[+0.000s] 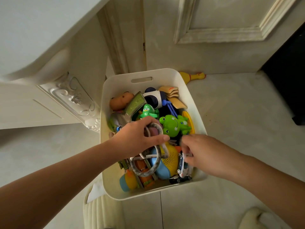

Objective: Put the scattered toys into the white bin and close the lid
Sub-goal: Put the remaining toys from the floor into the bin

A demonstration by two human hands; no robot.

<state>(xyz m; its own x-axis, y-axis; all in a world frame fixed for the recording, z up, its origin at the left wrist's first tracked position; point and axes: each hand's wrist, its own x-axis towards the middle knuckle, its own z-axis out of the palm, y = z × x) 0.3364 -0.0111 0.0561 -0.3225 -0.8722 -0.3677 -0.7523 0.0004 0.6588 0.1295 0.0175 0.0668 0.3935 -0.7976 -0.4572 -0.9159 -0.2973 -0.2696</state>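
Toys are mostly sitting in the white bin (165, 75) already. You're gripping a grey ring toy (156, 166) with your left hand (137, 138) over the bin's middle. Your right hand (206, 154) is blurring at the toy car (181, 164) by the bin's near-right corner; grip unclear. Yellow rubber chicken (194, 76) is lying behind the bin, not yet in. Lid isn't showing.

My bin (165, 76) stands on the pale floor (239, 116). A rubber chicken (197, 76) lies just behind its far right corner, and a cream cushion (99, 214) touches its near left corner.
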